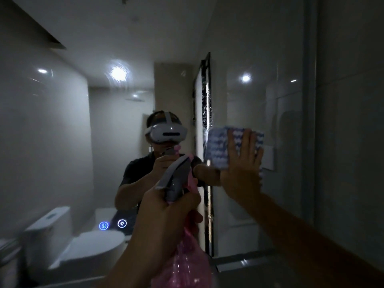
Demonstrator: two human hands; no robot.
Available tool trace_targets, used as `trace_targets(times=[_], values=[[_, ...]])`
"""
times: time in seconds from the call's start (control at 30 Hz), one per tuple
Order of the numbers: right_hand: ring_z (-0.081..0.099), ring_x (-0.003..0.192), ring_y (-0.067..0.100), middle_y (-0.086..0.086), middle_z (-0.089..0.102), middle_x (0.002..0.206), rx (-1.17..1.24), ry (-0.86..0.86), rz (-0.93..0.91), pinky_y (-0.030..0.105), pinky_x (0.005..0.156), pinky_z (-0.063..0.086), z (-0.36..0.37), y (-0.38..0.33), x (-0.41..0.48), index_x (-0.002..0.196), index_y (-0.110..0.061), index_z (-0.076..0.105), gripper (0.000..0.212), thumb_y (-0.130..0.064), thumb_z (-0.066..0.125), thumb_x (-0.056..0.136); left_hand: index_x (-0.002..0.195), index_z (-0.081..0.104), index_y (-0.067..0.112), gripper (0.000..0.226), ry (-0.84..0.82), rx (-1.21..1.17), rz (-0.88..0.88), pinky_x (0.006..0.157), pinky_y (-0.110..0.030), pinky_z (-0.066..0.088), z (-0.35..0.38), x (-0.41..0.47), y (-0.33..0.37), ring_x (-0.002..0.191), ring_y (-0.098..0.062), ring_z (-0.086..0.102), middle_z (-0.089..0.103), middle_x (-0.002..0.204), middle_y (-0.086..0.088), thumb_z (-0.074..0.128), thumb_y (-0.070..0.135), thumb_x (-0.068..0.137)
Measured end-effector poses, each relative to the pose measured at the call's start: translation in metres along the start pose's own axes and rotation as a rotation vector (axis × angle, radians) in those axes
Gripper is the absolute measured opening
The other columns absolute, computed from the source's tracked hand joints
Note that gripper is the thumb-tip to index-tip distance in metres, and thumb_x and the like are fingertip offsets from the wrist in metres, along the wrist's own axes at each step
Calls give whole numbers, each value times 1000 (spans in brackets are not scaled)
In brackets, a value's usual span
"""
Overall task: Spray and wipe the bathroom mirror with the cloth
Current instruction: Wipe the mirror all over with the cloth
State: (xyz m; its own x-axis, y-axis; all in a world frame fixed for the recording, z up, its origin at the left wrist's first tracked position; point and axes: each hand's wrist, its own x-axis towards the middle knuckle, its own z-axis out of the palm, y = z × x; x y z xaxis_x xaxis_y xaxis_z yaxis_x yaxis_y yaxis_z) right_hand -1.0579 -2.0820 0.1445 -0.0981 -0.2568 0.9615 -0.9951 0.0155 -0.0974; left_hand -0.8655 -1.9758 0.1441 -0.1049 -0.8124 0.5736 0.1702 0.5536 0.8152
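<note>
Press evenly through the flat, spread fingers (pixel 247 146) of the right hand (pixel 242 169) on the blue-and-white patterned cloth (pixel 218 148) near the large wall mirror (pixel 62 132)'s right edge, sweeping overlapping strokes, with the pink grey-triggered spray bottle (pixel 176 175) gripped clear in the left hand (pixel 166 221).

The left hand (pixel 164 223) and right hand (pixel 242 175) are bare, and back from the fingers (pixel 232 142) both forearms are uncovered to the frame's edge. In the reflection beyond the fingers, the person wears a smooth white plastic headset (pixel 168 133) with a white strap (pixel 168 118) running over the top of the head, and a dark short-sleeved shirt (pixel 133 171) whose sleeves end above the elbow.
</note>
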Motion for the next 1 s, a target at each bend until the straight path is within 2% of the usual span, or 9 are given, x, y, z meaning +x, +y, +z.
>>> trace_targets(times=[0.17,0.27,0.33,0.43,0.53,0.63,0.8,0.87,1.0], values=[[31,132,45,28,37,142,-118,-54,-321,66,102,22,-3,2,-12,143,-20,30,80,-43,62,73,68,71,29,36,-77,-63,30,35,-26,45,7,7,5,34,-18,55,59,43,-4,64,-7,70],[-19,138,29,18,-8,156,-87,-136,-250,50,109,-13,-11,-7,56,139,-33,-19,88,-54,46,83,69,70,25,29,-81,-95,44,37,-27,44,8,13,5,36,-20,55,58,46,-4,67,-4,65],[-26,137,26,14,-18,155,-24,-121,-144,47,106,-21,-7,-21,75,135,-34,-27,96,-55,49,82,74,71,24,29,-76,-100,50,38,-28,44,7,15,1,37,-21,57,60,49,-6,69,-3,64],[6,141,35,22,14,154,14,-43,-155,57,109,-1,-1,-43,37,145,-23,9,88,-45,61,78,78,71,33,37,-70,-92,103,38,-31,46,5,13,0,36,-22,58,61,48,-7,67,2,59],[39,129,42,23,43,140,-11,-50,-364,67,99,20,-2,-38,-7,135,-18,43,63,-51,43,81,72,72,32,34,-41,-77,109,33,-29,45,2,13,-1,33,-20,56,61,42,-7,70,0,61],[28,136,41,21,34,147,-56,-82,-484,61,106,12,-11,-19,24,140,-21,35,69,-43,57,78,66,70,22,32,-29,-101,44,32,-26,44,0,15,-6,31,-19,55,59,41,-9,66,-10,67],[-15,142,34,18,-12,156,-6,-88,-152,50,108,-15,-14,-43,99,147,-25,-9,94,-46,55,82,67,68,15,23,-45,-106,38,36,-26,45,-6,18,-3,36,-20,57,60,46,-6,65,-8,68],[-8,142,35,20,-5,156,-21,-74,-144,52,109,-12,-6,-56,74,147,-24,-4,94,-42,60,80,61,68,14,23,-39,-91,34,36,-26,45,-9,19,-5,36,-20,57,60,43,-6,63,-8,68],[23,134,42,23,33,144,-15,29,-453,64,106,15,5,-54,15,138,-19,36,67,-46,58,80,59,69,15,22,7,-100,59,34,-25,43,-16,27,-2,34,-20,56,60,41,-8,68,-6,64]])
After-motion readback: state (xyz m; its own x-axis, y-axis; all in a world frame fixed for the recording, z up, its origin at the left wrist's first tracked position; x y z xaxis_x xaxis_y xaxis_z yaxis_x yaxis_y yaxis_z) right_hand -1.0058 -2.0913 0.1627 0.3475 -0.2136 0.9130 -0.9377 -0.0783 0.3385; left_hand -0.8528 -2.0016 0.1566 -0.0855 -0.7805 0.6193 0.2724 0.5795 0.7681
